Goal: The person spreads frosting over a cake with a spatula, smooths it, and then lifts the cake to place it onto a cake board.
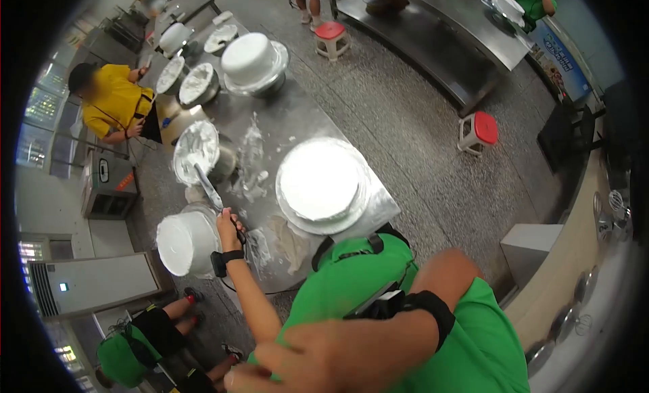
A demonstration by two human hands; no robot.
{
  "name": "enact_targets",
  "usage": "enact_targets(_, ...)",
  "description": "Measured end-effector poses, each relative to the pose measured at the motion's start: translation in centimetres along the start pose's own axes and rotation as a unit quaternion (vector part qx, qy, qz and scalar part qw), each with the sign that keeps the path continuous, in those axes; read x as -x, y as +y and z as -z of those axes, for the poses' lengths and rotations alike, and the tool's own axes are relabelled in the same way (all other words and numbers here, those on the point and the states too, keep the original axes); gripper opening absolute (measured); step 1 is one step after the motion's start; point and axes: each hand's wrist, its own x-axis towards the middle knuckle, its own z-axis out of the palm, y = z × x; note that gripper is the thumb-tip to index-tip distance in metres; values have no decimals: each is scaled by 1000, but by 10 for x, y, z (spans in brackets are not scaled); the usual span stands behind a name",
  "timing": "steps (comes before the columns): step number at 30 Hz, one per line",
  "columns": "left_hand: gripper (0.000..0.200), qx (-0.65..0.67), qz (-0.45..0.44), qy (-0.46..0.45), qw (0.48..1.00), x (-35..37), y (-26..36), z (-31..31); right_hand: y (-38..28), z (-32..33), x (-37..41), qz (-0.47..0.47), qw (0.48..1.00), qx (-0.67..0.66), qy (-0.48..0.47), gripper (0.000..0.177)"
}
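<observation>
My left hand (231,232) is closed round the handle of a spatula (208,185), whose blade reaches into a metal bowl of white cream (196,149). Below that bowl, a round white-coated cake (181,245) is close to my left hand. Another round white-coated cake (319,180) rests on a round base near the metal table's corner. My right hand (304,356) is raised close to the camera in front of my green shirt, its bent fingers blurred; whether it holds anything is unclear.
Cream smears mark the metal table (297,119), and a cloth (287,244) lies near its edge. More cream bowls (198,84) and a white cake (248,58) stand farther along. A person in yellow (120,99) is across the table. Red-topped stools (485,128) stand right; people in green are lower left and upper right.
</observation>
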Motion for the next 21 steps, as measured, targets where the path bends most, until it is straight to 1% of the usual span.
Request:
enact_targets(1,30,-25,-15,10,1000,13,-5,1,-8,-8,2,18,997,2,71,26)
enact_targets(2,30,-24,-12,21,999,20,-15,4,-14,-14,8,20,997,-9,68,26)
enact_targets(4,31,-131,-57,51,988,35,-32,16,-20,-17,17,-8,991,80,106,19)
enact_targets(5,32,-125,-74,68,987,48,-39,16,-17,-10,19,-3,988,58,144,19)
enact_targets(6,30,-106,-86,58,989,64,-44,15,-18,-3,23,1,990,46,135,19)
enact_targets(8,28,-107,-65,42,991,90,-51,12,-16,15,34,-124,992,-34,-2,20)
enact_targets(9,27,-83,-72,38,993,105,-57,9,-9,18,44,-118,992,-38,-10,20)
enact_targets(10,26,-62,-67,27,995,118,-59,4,4,16,59,-93,993,-66,-12,11)
enact_targets(11,25,-14,-85,-15,996,132,-55,-3,15,12,71,-68,993,-97,-13,19)
enact_targets(12,24,39,-59,-29,997,159,-35,-21,26,11,76,-71,996,-28,-44,19)
enact_targets(13,22,129,-35,-84,987,176,-24,-32,40,11,79,-74,994,41,-73,19)
enact_targets(14,19,276,13,-138,951,185,-21,-42,57,8,84,-147,979,18,-138,27)
enact_targets(15,17,343,14,-207,916,199,-6,-57,72,1,91,-218,955,-3,-203,36)
enact_targets(16,16,385,28,-249,888,211,10,-73,79,-9,99,-211,955,-5,-207,36)
enact_targets(18,16,377,0,-325,867,221,30,-99,87,-28,116,-262,944,8,-201,44)
enact_targets(19,16,370,2,-339,865,222,37,-109,87,-32,121,-274,935,2,-225,46)
enact_targets(21,18,374,14,-365,853,226,48,-130,90,-40,131,-268,936,4,-230,45)
